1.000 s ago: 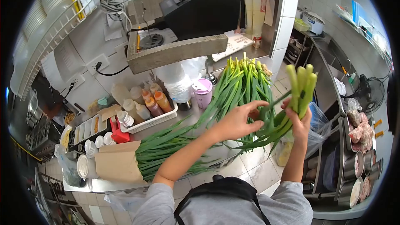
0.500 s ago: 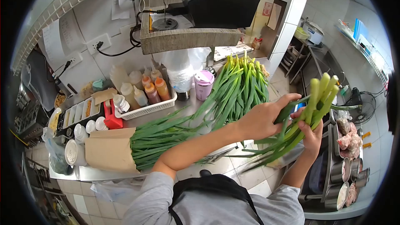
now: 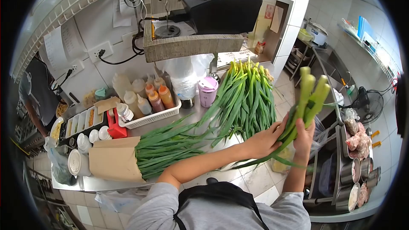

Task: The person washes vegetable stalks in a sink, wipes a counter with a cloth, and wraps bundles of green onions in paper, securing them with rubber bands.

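A small bunch of green onions (image 3: 307, 100) is up off the counter at the right, pale thick ends pointing up and green leaves trailing down to the left. My right hand (image 3: 304, 138) is closed round the stalks, thumb toward me. Lower and to the left, my left hand (image 3: 269, 139) closes on the same bunch at its leaves; part of its fingers is hidden behind it. A large pile of green onions (image 3: 247, 93) lies on the counter just beyond my left hand. More green onion leaves (image 3: 170, 155) stick out of a brown paper wrapper (image 3: 115, 158) at the left.
A white basket (image 3: 153, 118) of sauce bottles stands near a lilac cup (image 3: 208, 91). Above the counter, a wooden shelf (image 3: 196, 47) bears a black printer (image 3: 223, 8). Metal pots (image 3: 349, 171) and bagged meat (image 3: 358, 140) are at the right. A person (image 3: 40, 98) stands at far left.
Both hands have drawn the bunch slightly left and down. My left hand has moved from the upper stalks to the lower leaves. Another person has come into view at the far left.
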Available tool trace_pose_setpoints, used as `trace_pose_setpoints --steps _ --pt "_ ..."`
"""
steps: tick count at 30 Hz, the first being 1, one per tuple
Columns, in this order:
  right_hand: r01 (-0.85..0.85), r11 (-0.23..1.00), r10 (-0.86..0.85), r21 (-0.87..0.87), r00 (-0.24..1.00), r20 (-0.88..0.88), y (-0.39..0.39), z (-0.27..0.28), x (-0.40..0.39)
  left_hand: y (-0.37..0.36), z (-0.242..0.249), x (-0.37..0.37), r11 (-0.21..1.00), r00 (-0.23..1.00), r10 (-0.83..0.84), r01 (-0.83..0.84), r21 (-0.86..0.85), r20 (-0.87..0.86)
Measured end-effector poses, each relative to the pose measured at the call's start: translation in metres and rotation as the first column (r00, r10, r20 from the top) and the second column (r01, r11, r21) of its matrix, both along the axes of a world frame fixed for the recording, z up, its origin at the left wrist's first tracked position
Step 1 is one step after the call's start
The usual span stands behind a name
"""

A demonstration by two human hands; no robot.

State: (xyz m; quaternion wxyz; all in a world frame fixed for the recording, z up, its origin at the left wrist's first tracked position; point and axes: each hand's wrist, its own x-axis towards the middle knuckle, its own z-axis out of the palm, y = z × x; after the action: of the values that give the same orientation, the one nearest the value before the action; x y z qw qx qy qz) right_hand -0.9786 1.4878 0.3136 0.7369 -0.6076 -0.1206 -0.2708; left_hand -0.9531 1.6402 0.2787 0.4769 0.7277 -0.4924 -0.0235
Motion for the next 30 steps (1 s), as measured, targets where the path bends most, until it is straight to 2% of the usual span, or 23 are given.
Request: trace_pose_setpoints --steps 2,4,6,8,10,12,14,16,17,18,20,21,22,24,26,28,30 --pt "-0.032 0.998 0.031 -0.046 0.999 -0.011 0.014 0.001 0.004 0.003 -0.007 0.001 0.999 0.999 0.032 -0.033 0.033 0.037" --pt "0.120 0.939 -0.145 -0.321 0.988 -0.056 0.027 0.001 0.009 0.008 -0.013 0.002 0.974 0.997 0.079 -0.076 0.212 -0.005" --pt "0.136 0.938 -0.159 -0.319 0.986 -0.045 0.034 0.000 0.014 0.015 -0.019 0.005 0.971 0.995 0.099 -0.100 0.216 0.018" --pt "0.137 0.962 -0.146 -0.237 0.989 -0.019 0.034 -0.003 0.020 0.023 -0.023 0.006 0.983 0.981 0.184 -0.184 -0.003 0.064" --pt "0.124 0.970 -0.134 -0.209 0.990 -0.033 0.032 -0.001 0.023 0.033 -0.019 0.006 0.979 0.979 0.202 -0.202 -0.008 0.018" --pt "0.122 0.967 -0.137 -0.222 0.989 -0.051 0.024 -0.003 0.028 0.038 -0.018 0.006 0.978 0.977 0.185 -0.194 -0.075 -0.108" --pt "0.106 0.964 -0.118 -0.242 0.992 -0.035 0.026 -0.002 0.030 0.040 -0.023 0.010 0.976 0.976 0.185 -0.197 -0.093 -0.118" --pt "-0.026 0.962 -0.002 -0.271 0.995 -0.101 0.034 -0.003 0.029 0.041 -0.024 0.018 0.917 0.957 0.243 -0.279 -0.284 -0.156" --pt "-0.061 0.937 0.017 -0.343 0.991 -0.130 0.037 -0.007 0.031 0.041 -0.015 0.017 0.870 0.933 0.167 -0.291 -0.398 -0.318" --pt "-0.098 0.906 0.033 -0.411 0.986 -0.162 0.041 -0.010 0.032 0.042 -0.009 0.018 0.870 0.932 0.167 -0.293 -0.396 -0.322" --pt "-0.104 0.825 0.017 -0.555 0.987 -0.160 0.057 -0.007 0.029 0.045 0.002 0.021 0.811 0.869 -0.037 -0.262 -0.523 -0.494" --pt "-0.187 0.842 0.077 -0.507 0.970 -0.230 0.063 -0.012 0.032 0.046 0.007 0.019 0.817 0.906 0.062 -0.286 -0.501 -0.418" --pt "-0.201 0.788 0.077 -0.582 0.970 -0.230 0.067 -0.012 0.032 0.044 0.007 0.016 0.816 0.906 0.060 -0.286 -0.502 -0.420" --pt "-0.188 0.759 0.075 -0.624 0.976 -0.203 0.070 -0.016 0.034 0.040 0.002 0.009 0.708 0.886 0.097 -0.382 -0.594 -0.453" --pt "-0.249 0.753 0.126 -0.609 0.963 -0.237 0.067 -0.023 0.040 0.038 0.001 0.009 0.684 0.884 0.046 -0.367 -0.631 -0.464" --pt "-0.311 0.744 0.177 -0.591 0.945 -0.275 0.066 -0.026 0.041 0.036 -0.003 0.010 0.667 0.896 0.140 -0.400 -0.629 -0.421" --pt "-0.356 0.716 0.248 -0.600 0.934 -0.258 0.068 -0.024 0.042 0.035 -0.007 0.014 0.644 0.894 0.149 -0.412 -0.645 -0.423"
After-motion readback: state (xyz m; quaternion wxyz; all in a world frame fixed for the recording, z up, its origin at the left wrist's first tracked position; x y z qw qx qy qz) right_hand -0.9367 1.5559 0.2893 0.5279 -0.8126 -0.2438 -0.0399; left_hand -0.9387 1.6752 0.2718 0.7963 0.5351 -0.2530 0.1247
